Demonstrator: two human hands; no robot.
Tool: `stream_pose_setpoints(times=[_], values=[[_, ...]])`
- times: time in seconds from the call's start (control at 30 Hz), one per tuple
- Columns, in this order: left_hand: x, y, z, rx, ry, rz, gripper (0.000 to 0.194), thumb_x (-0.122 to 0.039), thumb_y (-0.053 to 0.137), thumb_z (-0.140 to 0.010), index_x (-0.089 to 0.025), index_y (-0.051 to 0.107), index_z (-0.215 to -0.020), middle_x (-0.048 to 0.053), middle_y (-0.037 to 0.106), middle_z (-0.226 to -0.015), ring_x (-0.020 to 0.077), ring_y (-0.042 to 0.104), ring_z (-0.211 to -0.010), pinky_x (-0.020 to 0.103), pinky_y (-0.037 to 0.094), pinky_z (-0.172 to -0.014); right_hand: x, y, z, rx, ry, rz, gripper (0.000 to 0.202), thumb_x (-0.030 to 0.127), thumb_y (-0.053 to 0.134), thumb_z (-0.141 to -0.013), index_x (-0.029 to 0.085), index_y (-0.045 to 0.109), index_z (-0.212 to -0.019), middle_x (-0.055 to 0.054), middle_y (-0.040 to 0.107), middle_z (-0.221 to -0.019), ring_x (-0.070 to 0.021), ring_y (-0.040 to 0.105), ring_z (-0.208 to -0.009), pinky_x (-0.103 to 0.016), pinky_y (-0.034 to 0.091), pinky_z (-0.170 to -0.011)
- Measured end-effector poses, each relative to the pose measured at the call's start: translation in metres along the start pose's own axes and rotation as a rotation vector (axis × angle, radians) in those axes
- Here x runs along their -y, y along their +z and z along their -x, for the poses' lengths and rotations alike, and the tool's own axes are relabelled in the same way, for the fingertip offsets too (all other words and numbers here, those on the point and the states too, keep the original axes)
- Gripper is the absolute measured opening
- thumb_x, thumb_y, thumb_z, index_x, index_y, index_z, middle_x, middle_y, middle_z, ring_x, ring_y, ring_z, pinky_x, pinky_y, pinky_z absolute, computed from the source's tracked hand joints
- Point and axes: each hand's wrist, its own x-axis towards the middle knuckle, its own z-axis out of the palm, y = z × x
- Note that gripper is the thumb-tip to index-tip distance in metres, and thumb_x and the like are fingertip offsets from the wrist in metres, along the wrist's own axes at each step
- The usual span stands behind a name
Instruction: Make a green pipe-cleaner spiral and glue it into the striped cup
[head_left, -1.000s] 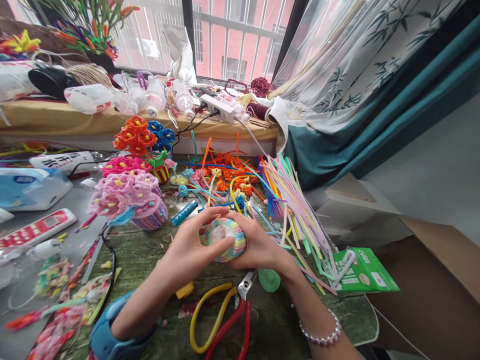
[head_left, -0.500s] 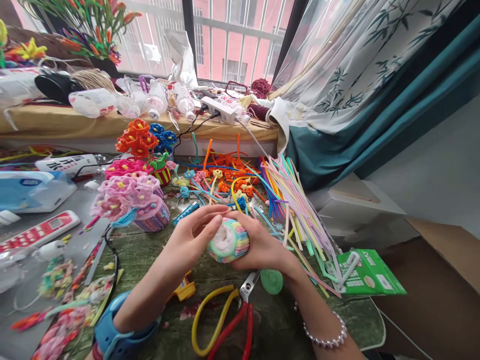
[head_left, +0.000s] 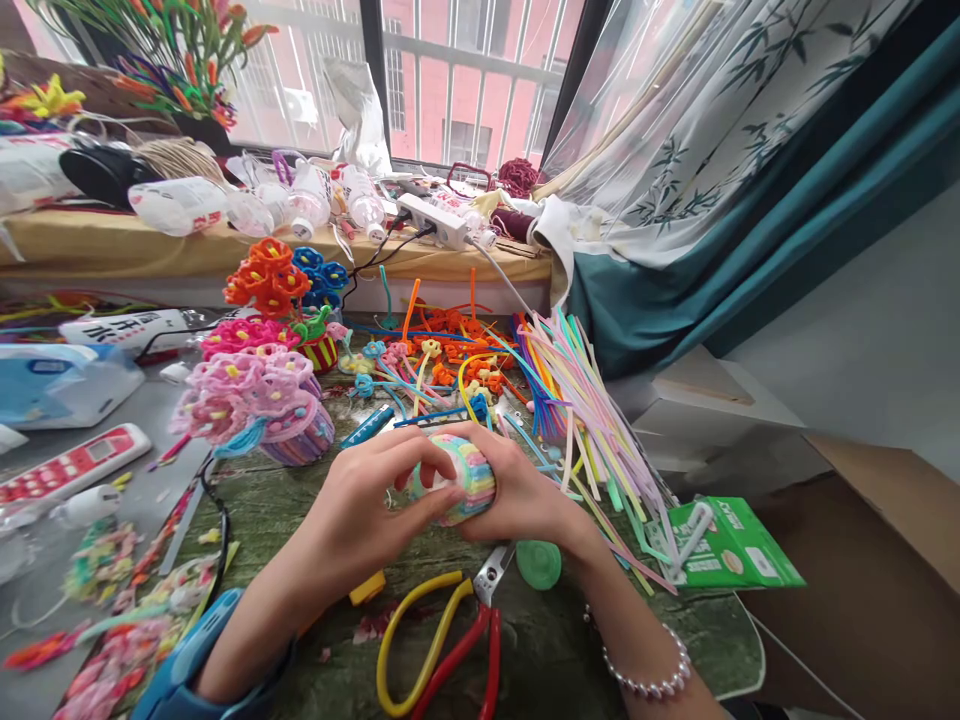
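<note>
My right hand (head_left: 521, 492) is wrapped around a small pastel-striped pot (head_left: 476, 482) of fuzzy pipe cleaners, tilted so its open end faces left. At that opening, my left hand (head_left: 367, 495) has its thumb and fingers curled in a pinch at the white stuffing (head_left: 436, 480); the fingertips partly hide it. Below the pot lie pliers (head_left: 491, 580) with red and yellow handles. A round translucent green lid (head_left: 538, 565) rests beside their jaws. Near my left wrist a yellow object (head_left: 367, 587) is partly covered.
Pink flowers in a striped pot (head_left: 300, 430) stand to the left, with orange flowers (head_left: 266, 275) behind. Pipe cleaners (head_left: 600, 420) are bundled at right, near a green packet (head_left: 739, 545). A blue box cutter (head_left: 367, 427) lies behind my left hand. A power strip (head_left: 435, 222) sits on the sill.
My left fingers have come down from above the pot and curled into its opening, covering part of the stuffing. My right hand keeps its hold. The view has shifted slightly.
</note>
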Motion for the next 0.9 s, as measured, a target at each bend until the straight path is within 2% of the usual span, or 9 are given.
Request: stream_pose_setpoints(times=[0.17, 0.4, 0.6, 0.73, 0.8, 0.9], values=[[0.001, 0.001, -0.001, 0.029, -0.005, 0.043, 0.012, -0.023, 0.063, -0.087, -0.021, 0.067, -0.076, -0.003, 0.064, -0.070, 0.0126, 0.056, -0.065, 0.024, 0.041, -0.062, -0.001, 0.000, 0.000, -0.012, -0.012, 0.018, 0.078, 0.014, 0.079, -0.054, 0.025, 0.051, -0.126, -0.004, 0.064, -0.120, -0.0246, 0.063, -0.106, -0.037, 0.049, -0.093], [-0.002, 0.000, -0.004, 0.079, -0.082, 0.070, 0.019, -0.027, 0.058, -0.088, -0.021, 0.062, -0.071, -0.002, 0.063, -0.068, 0.0136, 0.055, -0.065, 0.025, 0.043, -0.062, 0.001, -0.001, 0.002, -0.015, -0.013, 0.000, 0.078, 0.012, 0.077, -0.054, 0.025, 0.052, -0.126, -0.003, 0.064, -0.118, -0.0238, 0.063, -0.103, -0.035, 0.049, -0.090], [0.004, -0.006, -0.002, -0.076, -0.127, 0.005, 0.016, -0.029, 0.060, -0.087, -0.021, 0.063, -0.073, -0.003, 0.062, -0.066, 0.0125, 0.050, -0.059, 0.024, 0.040, -0.058, 0.001, -0.001, 0.002, -0.031, -0.045, -0.027, 0.080, 0.010, 0.079, -0.052, 0.024, 0.053, -0.127, -0.002, 0.065, -0.115, -0.0221, 0.064, -0.098, -0.033, 0.049, -0.087], [0.007, -0.011, -0.001, -0.182, -0.221, 0.066, 0.015, -0.036, 0.063, -0.089, -0.023, 0.069, -0.085, -0.003, 0.066, -0.071, 0.0138, 0.054, -0.061, 0.025, 0.043, -0.058, 0.000, -0.002, 0.003, -0.050, -0.065, -0.063, 0.080, 0.009, 0.077, -0.051, 0.023, 0.053, -0.126, -0.003, 0.066, -0.116, -0.0226, 0.064, -0.099, -0.034, 0.049, -0.089], [0.006, -0.011, -0.001, -0.181, -0.227, 0.128, 0.016, -0.036, 0.063, -0.090, -0.023, 0.070, -0.092, -0.002, 0.068, -0.075, 0.0144, 0.058, -0.063, 0.025, 0.045, -0.058, 0.000, -0.002, 0.003, -0.060, -0.069, -0.070, 0.080, 0.010, 0.078, -0.052, 0.024, 0.052, -0.127, -0.003, 0.065, -0.118, -0.0230, 0.063, -0.100, -0.035, 0.049, -0.090], [0.001, -0.008, -0.001, -0.139, -0.122, 0.144, 0.012, -0.031, 0.063, -0.090, -0.023, 0.072, -0.089, -0.001, 0.069, -0.076, 0.0126, 0.058, -0.061, 0.024, 0.045, -0.058, -0.001, -0.001, 0.003, -0.068, -0.066, -0.053, 0.079, 0.011, 0.078, -0.053, 0.024, 0.052, -0.127, -0.003, 0.065, -0.118, -0.0228, 0.063, -0.101, -0.035, 0.049, -0.090]])
